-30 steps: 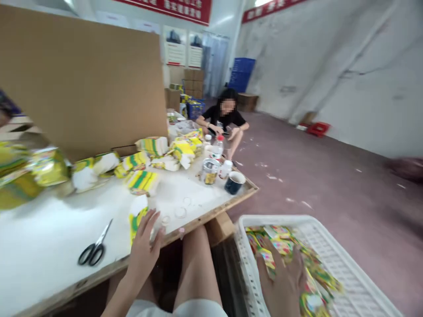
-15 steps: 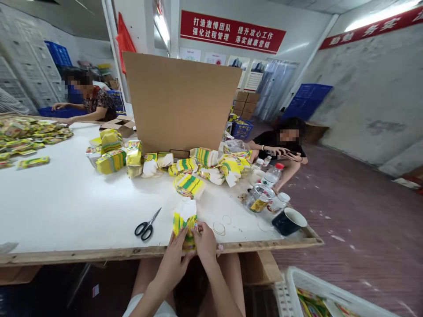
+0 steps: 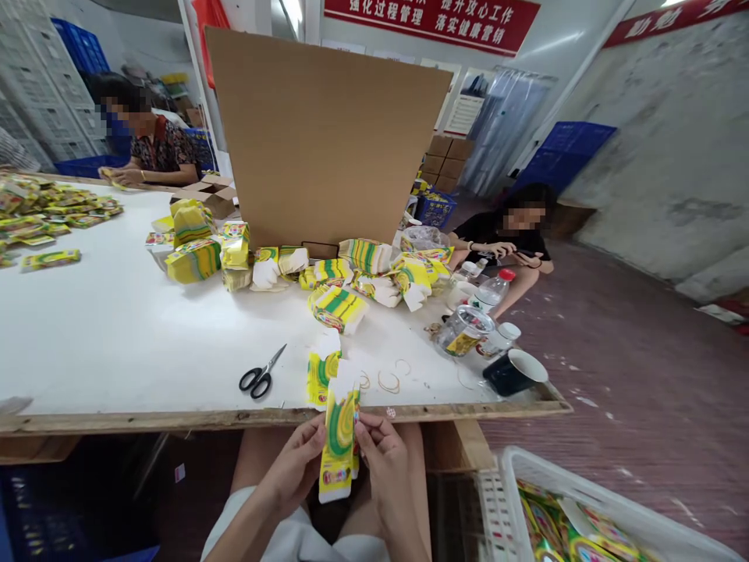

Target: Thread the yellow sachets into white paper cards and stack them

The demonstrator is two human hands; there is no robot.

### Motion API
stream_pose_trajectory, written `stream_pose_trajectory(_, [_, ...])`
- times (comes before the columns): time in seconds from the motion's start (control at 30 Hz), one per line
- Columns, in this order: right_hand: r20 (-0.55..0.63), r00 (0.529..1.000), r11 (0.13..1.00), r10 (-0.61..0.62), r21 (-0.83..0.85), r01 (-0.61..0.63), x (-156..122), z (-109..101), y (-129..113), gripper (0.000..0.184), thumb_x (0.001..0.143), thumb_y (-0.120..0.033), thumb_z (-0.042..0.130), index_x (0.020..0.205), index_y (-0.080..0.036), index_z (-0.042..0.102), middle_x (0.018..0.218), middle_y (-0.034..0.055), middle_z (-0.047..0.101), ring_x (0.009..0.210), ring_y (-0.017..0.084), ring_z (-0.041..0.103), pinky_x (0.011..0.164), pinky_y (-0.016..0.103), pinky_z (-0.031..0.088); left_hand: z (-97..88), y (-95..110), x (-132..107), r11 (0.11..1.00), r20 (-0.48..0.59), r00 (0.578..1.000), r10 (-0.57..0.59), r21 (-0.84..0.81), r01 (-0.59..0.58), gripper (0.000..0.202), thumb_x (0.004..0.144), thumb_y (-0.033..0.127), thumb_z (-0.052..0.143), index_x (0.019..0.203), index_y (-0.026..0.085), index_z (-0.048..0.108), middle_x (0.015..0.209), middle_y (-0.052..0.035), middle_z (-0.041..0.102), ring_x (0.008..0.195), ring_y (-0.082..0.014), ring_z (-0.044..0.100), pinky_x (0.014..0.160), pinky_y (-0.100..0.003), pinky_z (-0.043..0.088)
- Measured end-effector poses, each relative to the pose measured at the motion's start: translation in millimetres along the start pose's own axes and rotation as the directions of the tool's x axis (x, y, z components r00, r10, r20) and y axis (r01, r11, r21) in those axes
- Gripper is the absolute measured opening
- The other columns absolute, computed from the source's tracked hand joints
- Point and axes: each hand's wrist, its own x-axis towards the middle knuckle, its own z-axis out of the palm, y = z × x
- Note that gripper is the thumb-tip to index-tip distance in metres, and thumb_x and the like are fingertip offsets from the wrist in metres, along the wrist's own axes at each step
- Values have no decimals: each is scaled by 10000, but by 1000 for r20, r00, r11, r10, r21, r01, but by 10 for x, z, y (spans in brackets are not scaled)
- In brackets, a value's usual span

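Observation:
Between my two hands is a yellow and green printed carton (image 3: 339,429), long and narrow, with white flaps at its top end. It is held upright just off the table's front edge, over my lap. My left hand (image 3: 301,460) pinches its left edge, and my right hand (image 3: 380,449) pinches the right edge with thumb and fingers. Behind it a small stack of flat cartons (image 3: 321,371) lies on the white table (image 3: 146,343), partly covered by the held one. Black-handled scissors (image 3: 260,377) rest to the left, and thin rubber bands (image 3: 388,382) lie to the right.
Bundles of cartons (image 3: 333,307) line the table before a big cardboard box (image 3: 328,148). A jar (image 3: 465,332), bottles and a dark mug (image 3: 515,372) stand at the right. A white crate (image 3: 509,484) with packets is low right. Two people sit nearby, left and right.
My hands have drawn back from the table to over my lap, now holding a carton in front of the stack. The view has tilted down. The person at left now holds a yellow packet.

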Motion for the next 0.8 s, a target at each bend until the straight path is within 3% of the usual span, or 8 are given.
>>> stream_pose_trajectory(0.17, [45,999,997,17,76,-20,-156,-10,-113,320,696,-414,821,925,-205,741,986,89,765,938,258,702,861,387,545,91,-49,-98,1000,121,992,21,-20,-19,476,696,390,824,1107,171,726,1001,-103,763,983,-274,696,911,-351,504])
stream_pose_trajectory(0.33, [119,992,996,40,68,-49,-242,-18,-156,331,717,-432,800,942,-203,721,926,72,759,860,243,703,789,354,558,112,-88,-94,997,47,996,76,18,-77,364,727,371,803,1034,183,748,940,-79,773,924,-247,705,867,-322,519])
stream_pose_trajectory(0.47, [28,1000,999,9,-34,-8,-276,-23,-75,279,759,-458,751,816,-197,670,795,49,736,717,213,673,667,310,549,82,-179,-40,987,-27,993,113,118,-109,357,752,455,762,964,169,740,858,-75,779,849,-249,717,828,-341,539])
stream_pose_trajectory(0.53, [-21,999,995,-36,-96,34,-287,-33,-50,269,774,-453,735,793,-202,641,782,45,723,724,214,667,673,308,546,67,-203,-32,961,-50,984,171,229,-156,388,772,438,748,1039,160,701,880,-86,777,858,-254,715,822,-343,541])
stream_pose_trajectory(0.6, [-20,996,988,-87,-129,83,-298,-58,-61,255,788,-422,730,892,-211,633,855,52,725,797,228,678,722,320,552,52,-192,-55,921,-60,967,249,323,-217,514,795,391,738,1237,183,578,949,-93,769,901,-254,709,816,-337,539])
stream_pose_trajectory(0.7, [94,984,979,-148,-127,160,-313,-134,-139,420,825,-369,708,1200,-241,568,1059,77,707,940,234,671,821,339,546,28,-113,-147,865,-6,955,297,424,-267,673,844,354,690,1416,243,354,1059,-99,738,967,-245,687,814,-323,527])
stream_pose_trajectory(0.8, [230,962,975,-147,-131,180,-314,-252,-233,430,867,-367,666,1271,-262,565,1132,81,681,975,221,654,835,316,533,9,-17,-249,851,97,973,208,473,-229,571,876,341,652,1385,241,412,1056,-93,729,970,-233,668,841,-315,502])
